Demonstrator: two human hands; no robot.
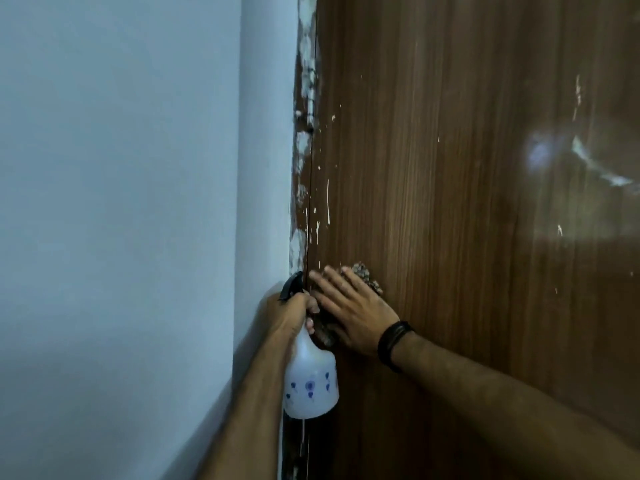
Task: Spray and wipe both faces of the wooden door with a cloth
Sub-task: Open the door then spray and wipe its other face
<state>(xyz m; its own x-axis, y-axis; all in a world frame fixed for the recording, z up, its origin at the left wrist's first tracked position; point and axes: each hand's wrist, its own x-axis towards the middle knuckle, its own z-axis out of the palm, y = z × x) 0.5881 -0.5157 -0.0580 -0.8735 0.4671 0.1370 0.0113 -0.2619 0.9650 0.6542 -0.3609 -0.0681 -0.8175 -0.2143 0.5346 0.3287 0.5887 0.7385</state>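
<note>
I see the wall left of the door. My right hand presses the cloth flat on the door, just right of my left hand gripping the spray bottle.

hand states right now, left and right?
Left hand: grips the translucent white plastic spray bottle by its neck.
Right hand: open, fingers flat, pressing the dark mottled cloth against the brown wooden door.

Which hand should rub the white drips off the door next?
The right hand, probably. It already presses the cloth flat on the wooden door, just below the white drips. The left hand is busy gripping the spray bottle.
</note>
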